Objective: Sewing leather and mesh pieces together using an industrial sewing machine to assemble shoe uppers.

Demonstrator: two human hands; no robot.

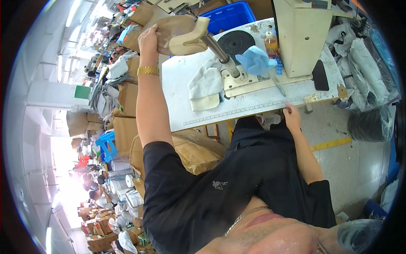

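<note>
My left hand [148, 41] is raised at the far left of the table, its fingers closed on the edge of a curved brown-and-cream piece [182, 39]. That piece sits at the upper end of a slanted metal post [220, 53], which rises from a cream machine base [243, 83]. My right hand [292, 117] is low at the table's front edge, fingers curled. What it may hold is hidden. Near the base lie pale grey cloth pieces [204, 86] and a crumpled light-blue sheet [256, 61].
The white table [179, 101] has a ruler strip along its front edge. On it are a black disc [235, 44], an amber bottle [271, 44], a phone [320, 75] and a tall cream machine column [302, 38]. A blue crate [230, 17] stands behind; cartons [196, 154] lie below.
</note>
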